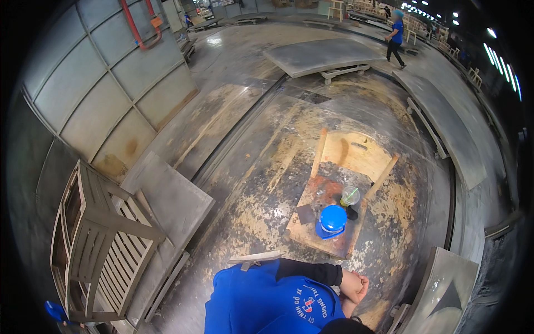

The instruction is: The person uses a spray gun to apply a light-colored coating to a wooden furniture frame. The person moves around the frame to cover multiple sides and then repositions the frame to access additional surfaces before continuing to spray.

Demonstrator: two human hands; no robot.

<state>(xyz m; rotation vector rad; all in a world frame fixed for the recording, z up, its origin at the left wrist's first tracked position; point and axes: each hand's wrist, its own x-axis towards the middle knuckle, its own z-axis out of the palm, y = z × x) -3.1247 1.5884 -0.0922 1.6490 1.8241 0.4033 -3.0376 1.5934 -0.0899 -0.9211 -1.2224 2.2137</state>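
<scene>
My left hand (pixel 354 285) reaches across my blue shirt from a black sleeve, its fingers curled closed. Just below it, and partly covered, is my right hand (pixel 348 306); its fingers do not show clearly. The two hands appear to touch, and whatever may lie between them is hidden. Beyond them stands a worn wooden chair (pixel 328 192) with its curved backrest on the far side. On its seat are a blue-lidded container (pixel 333 219), a clear plastic cup (pixel 350 196) with a green straw, and a dark square sheet (pixel 305 214). Neither hand touches these.
A grey slatted wooden bench (pixel 119 245) rests on a low platform (pixel 167 195) at left. More grey platforms on wheels, one (pixel 322 57) ahead and one (pixel 439 122) at right, line floor rails. A person (pixel 396 36) in blue walks at the far right. Metal panels (pixel 105 83) stand left.
</scene>
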